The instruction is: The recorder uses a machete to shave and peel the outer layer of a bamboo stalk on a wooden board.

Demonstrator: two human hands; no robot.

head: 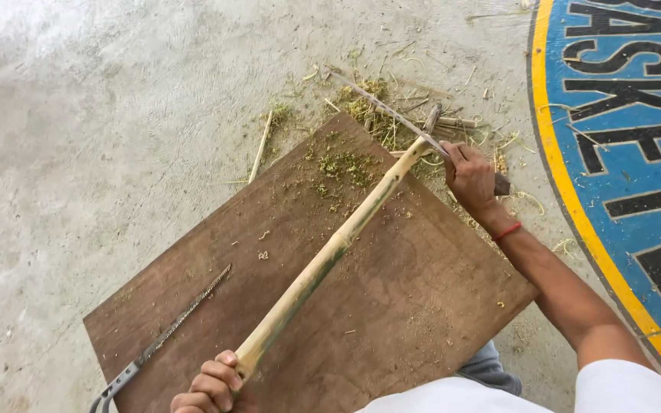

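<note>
Bamboo pole [330, 252] half-peeled, pale-green; left hand [212, 386] grips end; right hand [470, 177] holds blade [392, 113]

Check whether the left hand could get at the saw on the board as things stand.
Probably yes, once freed: the left hand grips the bamboo pole, and the saw lies uncovered on the board just beside it.

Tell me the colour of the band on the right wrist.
Red; the wristband shows in the head view, just below the right hand.
</note>
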